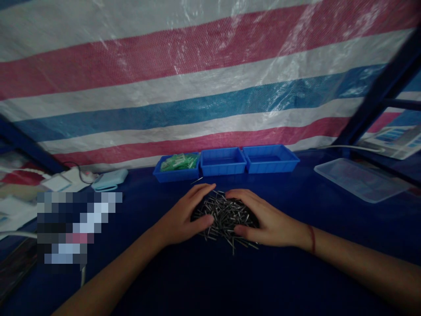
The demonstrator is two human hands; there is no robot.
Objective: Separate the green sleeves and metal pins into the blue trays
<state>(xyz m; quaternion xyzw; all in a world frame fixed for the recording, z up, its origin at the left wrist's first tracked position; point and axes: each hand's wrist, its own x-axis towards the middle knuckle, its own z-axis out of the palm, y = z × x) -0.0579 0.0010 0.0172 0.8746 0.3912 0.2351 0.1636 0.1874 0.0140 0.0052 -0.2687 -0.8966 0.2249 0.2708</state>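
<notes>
A heap of thin, shiny metal rods [225,215] lies on the dark blue table in front of me; their exact kind cannot be made out. My left hand [186,217] curves around the heap's left side, thumb apart from the fingers, with its thumb tip touching the rods. On the opposite side, my right hand [263,217] cups the heap in the same way, its fingertips resting on the far edge and its thumb on the near one. Neither hand is closed on a rod. A single loose rod [197,180] lies beyond my left fingertips.
Behind the heap stand three blue bins: the left bin [176,175] has green packets [179,161] in it, beside a middle bin [223,167] and a right bin [271,166]. A translucent plastic lid [360,180] lies at right. A light blue case [110,179] and cables are at left.
</notes>
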